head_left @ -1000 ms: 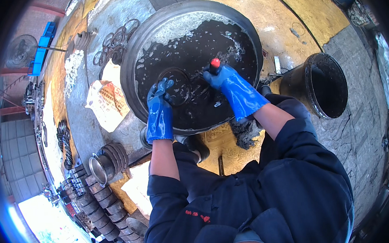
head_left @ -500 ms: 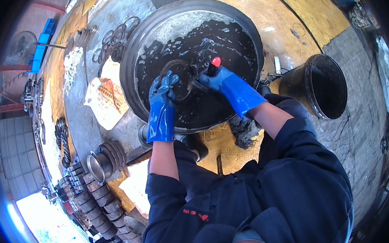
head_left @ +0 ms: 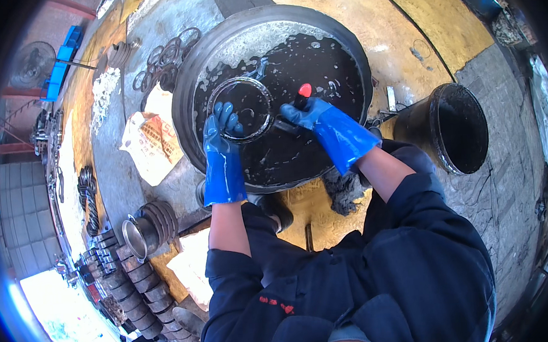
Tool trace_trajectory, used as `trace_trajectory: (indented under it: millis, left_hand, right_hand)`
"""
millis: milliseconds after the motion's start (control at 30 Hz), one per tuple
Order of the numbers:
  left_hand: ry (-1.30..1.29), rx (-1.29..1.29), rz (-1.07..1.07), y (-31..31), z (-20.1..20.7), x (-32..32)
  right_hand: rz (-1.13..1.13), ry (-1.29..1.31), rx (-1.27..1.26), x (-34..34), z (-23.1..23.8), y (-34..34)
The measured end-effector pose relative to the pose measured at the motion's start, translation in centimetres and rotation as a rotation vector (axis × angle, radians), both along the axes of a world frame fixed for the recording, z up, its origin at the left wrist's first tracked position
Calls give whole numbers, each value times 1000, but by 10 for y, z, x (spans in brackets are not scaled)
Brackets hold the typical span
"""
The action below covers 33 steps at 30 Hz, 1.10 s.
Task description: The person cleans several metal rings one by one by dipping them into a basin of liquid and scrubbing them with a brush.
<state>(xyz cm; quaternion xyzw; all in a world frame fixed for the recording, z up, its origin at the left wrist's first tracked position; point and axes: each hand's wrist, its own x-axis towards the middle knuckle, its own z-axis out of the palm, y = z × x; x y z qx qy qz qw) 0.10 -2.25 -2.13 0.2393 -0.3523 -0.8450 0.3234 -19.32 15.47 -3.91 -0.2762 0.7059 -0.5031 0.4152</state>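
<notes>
Both hands wear blue rubber gloves over a wide round black tub (head_left: 186, 123) of dark liquid with foam along its far side. My left hand (head_left: 221, 127) grips a shiny wet metal ring (head_left: 263, 88) by its near left edge, the ring tilted above the liquid. Closed in my right hand (head_left: 311, 114) is a brush (head_left: 304, 94) with a black handle and a red end pointing up. Its dark lower part points toward the ring's right edge, close to it; whether they touch I cannot tell.
Several dark rings (head_left: 167, 56) lie left of the tub beside a printed white-and-tan bag (head_left: 152, 143). A black bucket (head_left: 442, 128) stands at the right. Stacked metal rings (head_left: 150, 230) and rows of cylindrical metal parts (head_left: 128, 284) sit at the lower left.
The ring has come up from the dark liquid and now shows wet and bright, raised in my left hand. My right hand with the brush has shifted only slightly.
</notes>
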Motion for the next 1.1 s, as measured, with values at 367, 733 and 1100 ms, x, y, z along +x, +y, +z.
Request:
trace_trajectory:
  millis: [367,733,1100]
  left_hand:
    - [-1119,-1401,196,35,25,-18]
    - [-859,-988,-358,63,30,-21]
    - [-532,-123,-144,47,33,-11]
  right_hand:
    - [215,686,63,-1,49,4]
    - [248,884,182,-3,11,2]
    - [235,254,-632,15,41,-13]
